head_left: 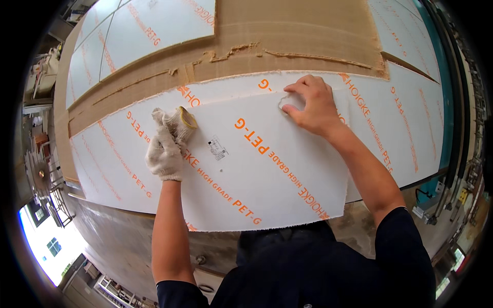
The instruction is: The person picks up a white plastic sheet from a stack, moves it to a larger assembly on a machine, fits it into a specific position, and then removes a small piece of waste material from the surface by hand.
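My left hand wears a white knitted work glove. Its fingers are closed on a second, loose glove with a yellow-edged cuff. A white panel with orange print on its film lies below both hands, its near edge jutting past the stack toward my body. My bare right hand is over the panel's far right part, thumb and fingers curled around a small, pale, translucent piece. What exactly that piece is cannot be made out. A small printed label is on the panel between my hands.
Beneath lies a wider white panel on brown board with ragged sawdust ridges. More white panels lie far left and far right. Dark machine rails run along the right side.
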Action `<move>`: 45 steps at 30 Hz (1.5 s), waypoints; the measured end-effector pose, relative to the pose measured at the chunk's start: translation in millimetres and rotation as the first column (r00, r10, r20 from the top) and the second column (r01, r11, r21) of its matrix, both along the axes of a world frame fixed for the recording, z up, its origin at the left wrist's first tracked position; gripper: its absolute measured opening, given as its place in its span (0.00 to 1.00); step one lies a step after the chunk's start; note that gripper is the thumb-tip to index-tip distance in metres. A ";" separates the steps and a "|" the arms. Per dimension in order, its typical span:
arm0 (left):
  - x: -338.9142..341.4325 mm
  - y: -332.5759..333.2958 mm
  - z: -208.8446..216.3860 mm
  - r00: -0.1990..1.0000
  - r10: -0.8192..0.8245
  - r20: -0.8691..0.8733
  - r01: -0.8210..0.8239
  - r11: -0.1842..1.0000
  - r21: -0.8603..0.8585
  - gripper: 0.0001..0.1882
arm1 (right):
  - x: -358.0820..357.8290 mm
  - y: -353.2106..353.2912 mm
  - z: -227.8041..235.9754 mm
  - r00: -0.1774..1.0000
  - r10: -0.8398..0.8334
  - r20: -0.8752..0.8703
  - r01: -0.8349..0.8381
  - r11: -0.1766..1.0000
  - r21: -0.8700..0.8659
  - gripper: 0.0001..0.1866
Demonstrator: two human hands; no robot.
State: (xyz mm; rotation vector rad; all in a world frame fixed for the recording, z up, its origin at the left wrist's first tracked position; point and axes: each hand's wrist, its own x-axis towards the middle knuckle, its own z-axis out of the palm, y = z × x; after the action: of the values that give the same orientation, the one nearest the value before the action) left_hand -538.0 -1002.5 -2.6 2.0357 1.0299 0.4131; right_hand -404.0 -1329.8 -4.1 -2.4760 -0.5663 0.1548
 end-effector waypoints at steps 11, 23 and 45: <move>-7.4 14.7 -14.7 0.995 -0.090 0.035 0.085 0.987 0.136 0.25 | 18.9 -0.1 0.5 0.991 0.059 -0.120 -0.057 0.998 0.015 0.11; -7.7 13.3 -11.5 0.997 -0.079 0.025 0.076 0.992 0.101 0.24 | 19.2 -0.5 5.8 0.989 0.097 -0.112 -0.099 0.995 -0.014 0.12; -9.6 17.8 -20.4 0.995 -0.053 0.089 0.053 0.999 0.004 0.24 | 18.2 3.6 12.5 0.987 0.109 -0.118 -0.117 0.991 -0.060 0.14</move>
State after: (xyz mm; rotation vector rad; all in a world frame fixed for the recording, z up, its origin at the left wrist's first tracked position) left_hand -547.6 -984.7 -23.0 2.0229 0.9198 0.4722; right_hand -385.9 -1326.2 8.4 -2.4808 -0.6620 0.3641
